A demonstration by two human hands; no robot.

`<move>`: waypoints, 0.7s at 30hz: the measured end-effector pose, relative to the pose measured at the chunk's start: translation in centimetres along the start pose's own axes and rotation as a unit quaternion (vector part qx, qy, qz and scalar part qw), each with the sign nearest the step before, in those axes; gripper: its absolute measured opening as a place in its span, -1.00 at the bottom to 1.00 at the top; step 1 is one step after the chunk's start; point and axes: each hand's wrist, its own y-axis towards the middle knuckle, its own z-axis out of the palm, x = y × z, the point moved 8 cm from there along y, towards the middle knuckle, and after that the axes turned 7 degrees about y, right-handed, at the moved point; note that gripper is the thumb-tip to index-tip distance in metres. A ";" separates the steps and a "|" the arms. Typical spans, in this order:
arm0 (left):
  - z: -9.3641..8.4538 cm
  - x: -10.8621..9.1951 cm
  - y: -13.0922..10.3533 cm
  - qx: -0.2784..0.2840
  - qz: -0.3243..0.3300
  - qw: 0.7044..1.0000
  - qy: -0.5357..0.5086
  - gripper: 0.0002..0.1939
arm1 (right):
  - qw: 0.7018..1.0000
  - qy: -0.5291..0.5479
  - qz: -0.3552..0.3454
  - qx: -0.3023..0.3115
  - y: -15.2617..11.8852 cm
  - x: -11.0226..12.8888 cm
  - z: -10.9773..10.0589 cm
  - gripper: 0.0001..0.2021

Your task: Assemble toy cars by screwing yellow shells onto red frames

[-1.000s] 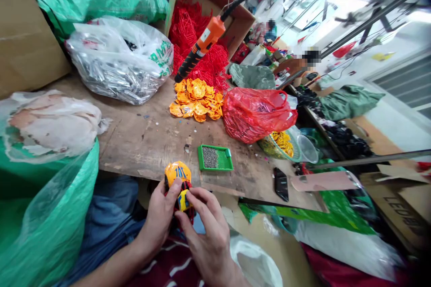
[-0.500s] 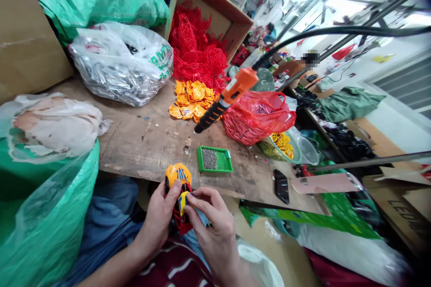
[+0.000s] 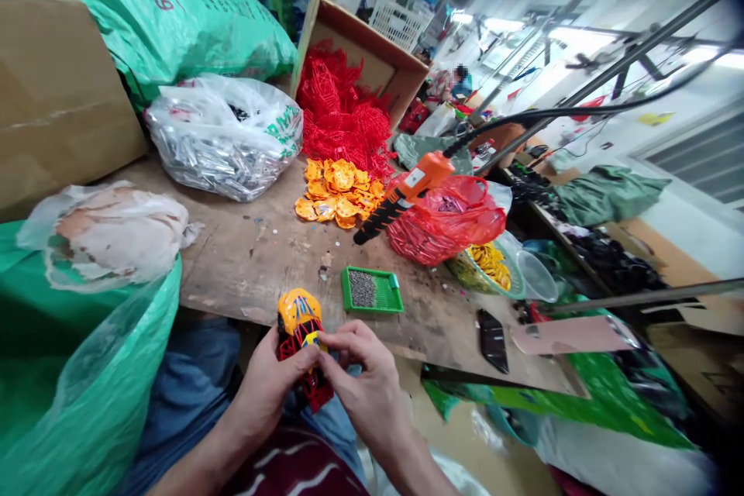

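A toy car (image 3: 299, 311) with an orange front piece and a red frame is held over my lap, near the table edge. My left hand (image 3: 270, 376) is closed around its left side, the thumb lying across the red frame. The fingertips of my right hand (image 3: 363, 372) pinch a small yellow and blue piece (image 3: 312, 339) on top of the car. Just beyond, a green tray (image 3: 373, 290) holds small grey screws. An orange and black electric screwdriver (image 3: 407, 194) hangs above the table.
Orange parts (image 3: 340, 194) lie before a tipped box (image 3: 410, 77) of red frames. A bag of silvery parts (image 3: 226, 139) stands at the left, a red bag (image 3: 445, 221) and a basket of yellow parts (image 3: 488, 267) at the right. A dark phone (image 3: 493, 341) lies near the edge.
The view has shifted, so the table items appear lower. My left thumb has moved down the car towards the yellow piece. The right fingers remain on that piece.
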 end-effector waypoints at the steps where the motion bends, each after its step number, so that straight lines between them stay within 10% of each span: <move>1: 0.2 -0.1 -0.2 0.004 -0.009 1.000 -0.013 -0.53 | 1.000 -0.003 -0.007 0.002 0.0 0.1 0.0 -0.86; 13: -0.1 0.2 -0.5 -0.033 -0.073 0.997 -0.020 -0.45 | 0.994 0.025 -0.040 0.094 2.4 1.8 -0.9 -0.84; 21: 0.3 -0.4 -1.0 -0.050 -0.090 0.995 0.001 -0.43 | 0.982 0.032 -0.130 -0.134 12.6 3.2 -9.8 -0.65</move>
